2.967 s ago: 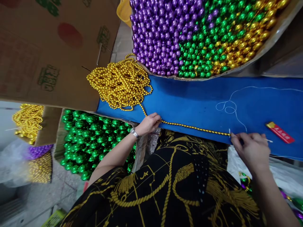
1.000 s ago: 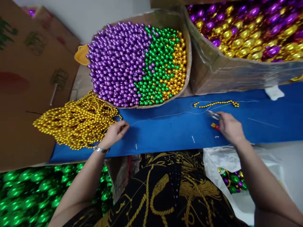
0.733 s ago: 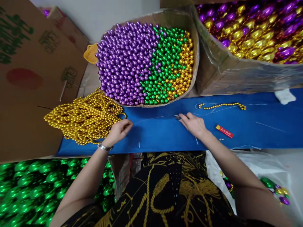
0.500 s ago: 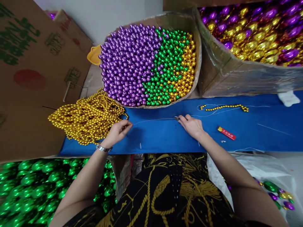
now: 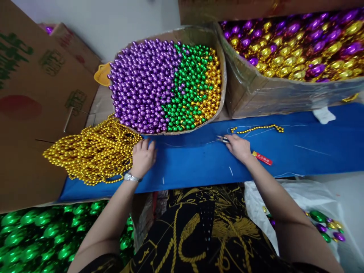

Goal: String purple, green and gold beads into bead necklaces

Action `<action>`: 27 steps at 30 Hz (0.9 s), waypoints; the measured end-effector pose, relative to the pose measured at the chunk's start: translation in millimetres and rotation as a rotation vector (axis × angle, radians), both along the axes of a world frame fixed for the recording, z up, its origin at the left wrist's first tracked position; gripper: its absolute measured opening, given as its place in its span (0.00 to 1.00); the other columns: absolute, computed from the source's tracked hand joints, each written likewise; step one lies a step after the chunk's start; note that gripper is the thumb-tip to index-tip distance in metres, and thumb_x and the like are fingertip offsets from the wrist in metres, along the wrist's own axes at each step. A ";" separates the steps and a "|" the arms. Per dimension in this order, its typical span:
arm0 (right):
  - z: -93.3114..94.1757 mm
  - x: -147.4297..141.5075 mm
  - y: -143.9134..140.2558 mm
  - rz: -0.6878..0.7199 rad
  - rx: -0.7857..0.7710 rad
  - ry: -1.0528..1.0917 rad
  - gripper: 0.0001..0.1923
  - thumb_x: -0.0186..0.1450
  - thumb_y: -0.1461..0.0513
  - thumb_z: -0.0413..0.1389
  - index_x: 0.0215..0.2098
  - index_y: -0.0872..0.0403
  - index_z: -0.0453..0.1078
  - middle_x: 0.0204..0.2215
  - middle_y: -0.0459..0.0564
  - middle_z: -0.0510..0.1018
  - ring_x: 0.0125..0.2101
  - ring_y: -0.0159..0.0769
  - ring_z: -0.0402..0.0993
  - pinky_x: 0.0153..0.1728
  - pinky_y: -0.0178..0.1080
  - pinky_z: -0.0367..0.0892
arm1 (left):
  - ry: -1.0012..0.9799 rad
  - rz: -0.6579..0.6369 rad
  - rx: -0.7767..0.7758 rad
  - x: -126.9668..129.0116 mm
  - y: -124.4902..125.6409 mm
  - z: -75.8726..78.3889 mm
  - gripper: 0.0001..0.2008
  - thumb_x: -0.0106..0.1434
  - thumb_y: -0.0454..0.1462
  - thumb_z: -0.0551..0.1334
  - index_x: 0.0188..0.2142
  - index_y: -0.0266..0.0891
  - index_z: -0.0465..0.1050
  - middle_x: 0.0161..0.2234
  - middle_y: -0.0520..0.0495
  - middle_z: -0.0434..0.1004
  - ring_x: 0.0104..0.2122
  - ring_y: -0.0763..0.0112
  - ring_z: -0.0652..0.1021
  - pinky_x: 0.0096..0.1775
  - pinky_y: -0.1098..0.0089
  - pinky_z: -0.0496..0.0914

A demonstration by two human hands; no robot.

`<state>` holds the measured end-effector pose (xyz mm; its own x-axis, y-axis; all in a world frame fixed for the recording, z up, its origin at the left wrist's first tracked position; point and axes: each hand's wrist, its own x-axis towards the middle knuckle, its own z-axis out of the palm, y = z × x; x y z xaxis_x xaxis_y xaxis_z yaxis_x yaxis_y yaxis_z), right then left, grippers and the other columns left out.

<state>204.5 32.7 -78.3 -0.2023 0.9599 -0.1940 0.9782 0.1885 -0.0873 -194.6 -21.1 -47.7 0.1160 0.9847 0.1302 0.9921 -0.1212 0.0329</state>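
Note:
My right hand (image 5: pixel 239 147) is closed round small thread snips (image 5: pixel 223 139), their blades pointing left above the blue cloth. A piece of thin thread (image 5: pixel 172 145) lies to the left of the blades. My left hand (image 5: pixel 143 157) is palm down with its fingers bent and a little apart, at the right edge of a heap of gold bead strands (image 5: pixel 96 149); I see nothing held in it. Behind my right hand a short gold bead string (image 5: pixel 257 130) rests on the cloth with loose thread around it.
A carton of purple, green and gold beads (image 5: pixel 223 89) stands behind the blue cloth (image 5: pixel 187 167). Right of it is a larger carton (image 5: pixel 273 98) of big beads. A red packet (image 5: pixel 263 158) lies by my right wrist. A tall cardboard box (image 5: pixel 36 125) stands at left.
My left hand has let go of the thread and moved to the gold strands' edge. The thread, stretched between my hands before, now lies loose. My view has shifted slightly right.

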 end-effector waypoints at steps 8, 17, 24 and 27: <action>-3.1 -4.9 -20.1 0.015 0.007 0.066 0.16 0.70 0.60 0.45 0.53 0.51 0.66 0.51 0.55 0.70 0.39 0.38 0.74 0.33 0.35 0.63 | -0.977 -0.356 -0.115 129.1 21.1 3.8 0.13 0.69 0.42 0.56 0.46 0.40 0.76 0.45 0.43 0.80 0.45 0.65 0.78 0.48 0.64 0.72; -4.1 32.8 -11.0 -0.109 -0.029 0.186 0.16 0.70 0.51 0.49 0.49 0.51 0.67 0.48 0.55 0.70 0.39 0.41 0.75 0.33 0.37 0.64 | -1.710 -0.106 -0.323 213.6 50.5 -3.4 0.17 0.62 0.49 0.64 0.40 0.37 0.78 0.38 0.43 0.81 0.38 0.69 0.80 0.44 0.67 0.73; 23.0 20.5 -44.7 0.016 -0.086 0.438 0.10 0.73 0.57 0.45 0.42 0.53 0.62 0.33 0.48 0.75 0.31 0.33 0.74 0.33 0.34 0.64 | -1.776 -0.254 -0.412 229.3 62.4 3.0 0.19 0.63 0.52 0.63 0.42 0.40 0.79 0.45 0.43 0.81 0.48 0.63 0.79 0.53 0.62 0.70; 54.9 14.9 -70.1 0.139 -0.099 0.855 0.11 0.73 0.54 0.45 0.37 0.51 0.59 0.26 0.43 0.72 0.26 0.30 0.70 0.30 0.33 0.63 | -1.724 -0.556 -0.722 252.4 63.5 8.2 0.29 0.66 0.59 0.51 0.42 0.39 0.79 0.46 0.41 0.80 0.52 0.60 0.77 0.58 0.60 0.66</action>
<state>219.4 -37.4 -23.4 -0.4309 0.9024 -0.0027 0.5380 0.2546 -0.8035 57.8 42.4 -39.4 0.5933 0.8011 0.0793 -0.2893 0.1202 0.9497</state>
